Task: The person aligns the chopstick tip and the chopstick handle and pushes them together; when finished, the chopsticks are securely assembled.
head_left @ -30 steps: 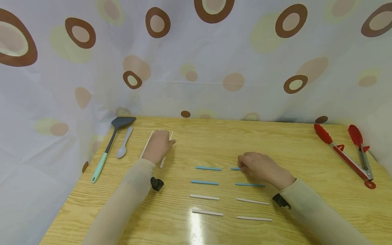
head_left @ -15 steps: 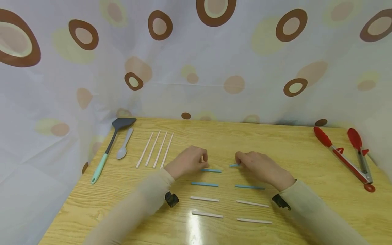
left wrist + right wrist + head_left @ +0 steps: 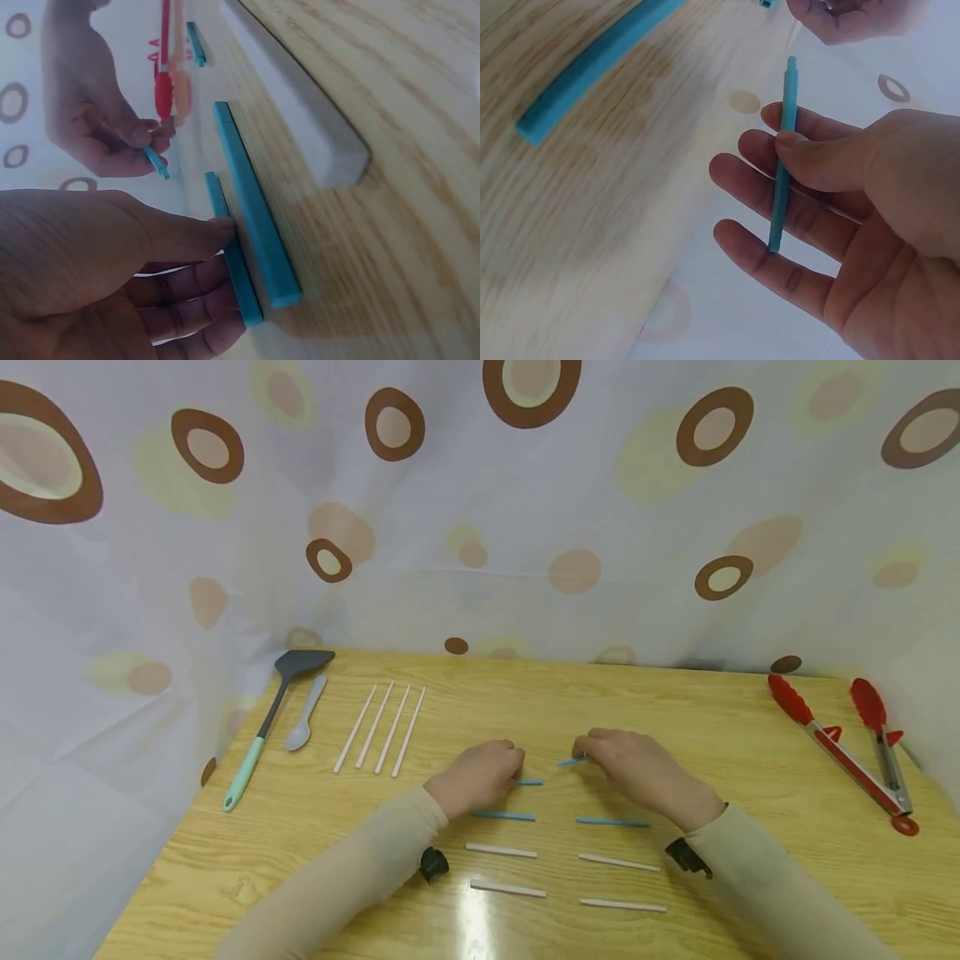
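My left hand [image 3: 478, 773] is at the middle of the table, its thumb and fingers pinching a short blue stick [image 3: 244, 281] that lies low beside a second blue stick [image 3: 251, 195]. To its right, my right hand [image 3: 637, 767] holds another short blue stick [image 3: 789, 97] between thumb and fingers, raised off the tabletop. That stick has a narrower peg at one end, pointing toward the left hand. A fourth blue stick [image 3: 612, 822] lies below the right hand. Nearer the front are short white sticks in two columns, including one at left [image 3: 501, 850] and one at right [image 3: 618, 862].
Several long white sticks [image 3: 362, 729] lie side by side at the left. Beyond them are a grey spoon [image 3: 300, 727] and a spatula [image 3: 270, 710] with a mint handle. Red-tipped tongs [image 3: 847, 756] lie far right. A patterned curtain [image 3: 480, 527] hangs behind the table [image 3: 225, 877].
My left hand has moved right, from the long white sticks to the upper left blue stick, and now pinches it. My right hand has lifted and tilted its blue stick.
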### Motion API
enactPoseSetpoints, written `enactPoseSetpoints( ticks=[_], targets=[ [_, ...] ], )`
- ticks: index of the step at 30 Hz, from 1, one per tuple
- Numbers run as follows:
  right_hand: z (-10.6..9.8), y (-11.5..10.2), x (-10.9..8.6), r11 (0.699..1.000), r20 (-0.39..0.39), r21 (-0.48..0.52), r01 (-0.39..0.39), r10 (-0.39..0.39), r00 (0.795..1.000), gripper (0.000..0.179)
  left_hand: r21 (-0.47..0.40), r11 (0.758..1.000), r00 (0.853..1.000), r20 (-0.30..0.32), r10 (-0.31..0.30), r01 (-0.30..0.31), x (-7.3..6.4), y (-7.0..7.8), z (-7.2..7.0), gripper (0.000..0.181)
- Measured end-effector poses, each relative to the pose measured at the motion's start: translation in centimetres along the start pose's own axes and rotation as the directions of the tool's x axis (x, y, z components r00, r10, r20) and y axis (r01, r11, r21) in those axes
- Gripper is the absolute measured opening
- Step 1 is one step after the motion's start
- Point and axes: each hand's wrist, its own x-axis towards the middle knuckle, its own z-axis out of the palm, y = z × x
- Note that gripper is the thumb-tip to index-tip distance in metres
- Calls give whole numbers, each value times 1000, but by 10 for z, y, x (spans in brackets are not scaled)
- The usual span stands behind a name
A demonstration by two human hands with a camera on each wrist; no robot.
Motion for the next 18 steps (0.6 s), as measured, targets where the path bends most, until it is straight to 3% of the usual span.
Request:
enactPoseSetpoints(
  ticks=[6, 14, 18],
  targets=[
    [0, 2, 1, 999, -54, 9, 31, -30, 998, 26, -29, 1000, 1000, 3, 6, -6, -4, 2, -7, 3],
    [-3, 4, 2, 995, -149, 5, 98, -96, 984, 37, -80, 997, 998, -59, 5, -10, -9, -1, -18, 7],
    [-5, 3, 3, 995, -156, 7, 95, -93, 983, 37, -106, 994, 997, -81, -13, 5, -9, -2, -26, 15]
  ],
)
